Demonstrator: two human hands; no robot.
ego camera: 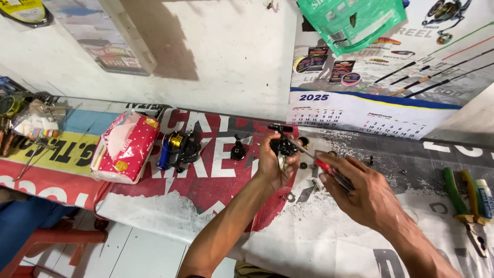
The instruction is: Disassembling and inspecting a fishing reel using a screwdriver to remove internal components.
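My left hand (271,163) grips a small black fishing reel body (283,146) and holds it up above the workbench. My right hand (363,188) holds a red-handled screwdriver (325,167), its metal tip reaching into the reel. Several small screws and washers (289,196) lie on the banner-covered bench (206,180) just below and beside my hands. A loose black reel part (237,151) rests to the left of my left hand.
A blue and black spinning reel (177,148) and a pink tissue pack (125,148) lie on the left. Green-handled pliers (465,203) and a small tube (484,196) sit at the right edge. A wall calendar (360,116) hangs behind. A red stool (56,239) stands below left.
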